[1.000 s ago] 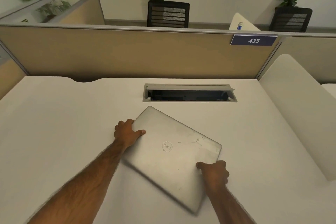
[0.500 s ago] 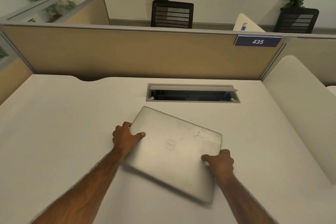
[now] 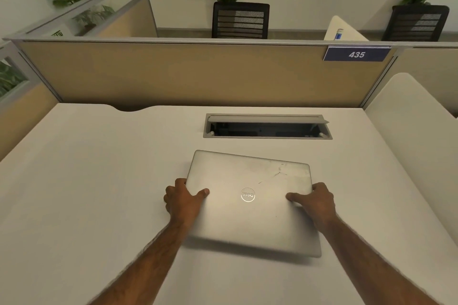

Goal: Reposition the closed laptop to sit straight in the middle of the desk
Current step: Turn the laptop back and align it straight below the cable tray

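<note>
- Swung round from a steep diagonal a second ago, the closed laptop (image 3: 250,200) now lies nearly square to the cable hatch (image 3: 267,127), its far edge dipping only slightly toward the right; the right hand (image 3: 314,202) has shifted from the near corner to the right side edge.
- Both hands grasp the machine: the left hand (image 3: 184,199) clasps the left side edge and the right hand the right side edge, each with its thumb flat on the lid and fingers curled round the side.
- Just short of the hatch and roughly in line with it sits the laptop, on the desk (image 3: 86,181); a dark shadow under its near edge suggests that edge may be raised a little, though that cannot be settled.
- Finishing well seems to call for a small further turn until the far edge runs parallel to the hatch, then an even lowering with both sides together so the case neither scrapes nor skews.
- Brushed silver metal forms the lid, a rounded-corner slab with a circular logo at its centre and scuffs near the far right corner.
- Matte off-white laminate covers the desk; the hatch is a grey rectangular frame round a dark recess, backed by a tan fabric partition (image 3: 173,74).
</note>
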The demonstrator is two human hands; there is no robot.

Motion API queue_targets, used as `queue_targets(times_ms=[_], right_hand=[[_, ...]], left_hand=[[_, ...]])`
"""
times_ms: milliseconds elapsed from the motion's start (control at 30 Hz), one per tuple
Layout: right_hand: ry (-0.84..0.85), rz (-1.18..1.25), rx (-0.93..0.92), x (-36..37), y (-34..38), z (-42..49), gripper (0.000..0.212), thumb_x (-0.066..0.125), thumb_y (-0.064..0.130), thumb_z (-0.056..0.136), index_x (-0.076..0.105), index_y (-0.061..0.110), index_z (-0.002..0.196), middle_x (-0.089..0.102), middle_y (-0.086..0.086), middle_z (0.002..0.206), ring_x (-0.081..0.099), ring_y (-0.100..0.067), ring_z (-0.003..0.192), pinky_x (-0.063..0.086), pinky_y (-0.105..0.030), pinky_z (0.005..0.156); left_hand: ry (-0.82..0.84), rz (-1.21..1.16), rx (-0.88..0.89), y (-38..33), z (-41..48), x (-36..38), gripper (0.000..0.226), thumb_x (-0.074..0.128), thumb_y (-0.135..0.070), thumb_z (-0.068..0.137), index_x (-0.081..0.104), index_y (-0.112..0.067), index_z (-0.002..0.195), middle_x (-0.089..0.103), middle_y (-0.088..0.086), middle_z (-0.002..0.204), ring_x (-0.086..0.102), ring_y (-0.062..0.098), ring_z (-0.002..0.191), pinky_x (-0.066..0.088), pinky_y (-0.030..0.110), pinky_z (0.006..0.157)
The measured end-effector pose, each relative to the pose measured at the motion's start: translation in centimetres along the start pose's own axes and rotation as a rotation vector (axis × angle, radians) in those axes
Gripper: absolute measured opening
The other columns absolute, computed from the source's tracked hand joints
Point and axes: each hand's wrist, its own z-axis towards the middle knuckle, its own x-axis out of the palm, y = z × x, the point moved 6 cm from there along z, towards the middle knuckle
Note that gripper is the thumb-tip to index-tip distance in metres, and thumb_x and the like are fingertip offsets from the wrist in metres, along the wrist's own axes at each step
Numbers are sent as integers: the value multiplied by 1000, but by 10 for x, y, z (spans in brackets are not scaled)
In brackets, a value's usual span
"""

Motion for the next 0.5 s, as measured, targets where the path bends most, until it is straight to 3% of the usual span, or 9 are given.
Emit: queue_targets(times_ms=[267, 500], right_hand=[[24, -85, -39, -8, -2, 20, 82, 95, 46, 58, 55, 11, 120, 59, -12, 125, 61, -35, 111, 56, -45, 87], [33, -102, -44, -5, -9, 32, 85, 95, 47, 58, 53, 11, 124, 55, -12, 128, 58, -35, 117, 55, -48, 93]], left_hand=[[15, -21, -67, 5, -20, 18, 71, 78, -45, 71, 46, -15, 127, 45, 14, 129, 42, 37, 123, 41, 47, 101], [13, -22, -88, 7, -25, 26, 72, 79, -43, 72, 47, -13, 129, 45, 16, 131, 42, 38, 123, 40, 47, 102]])
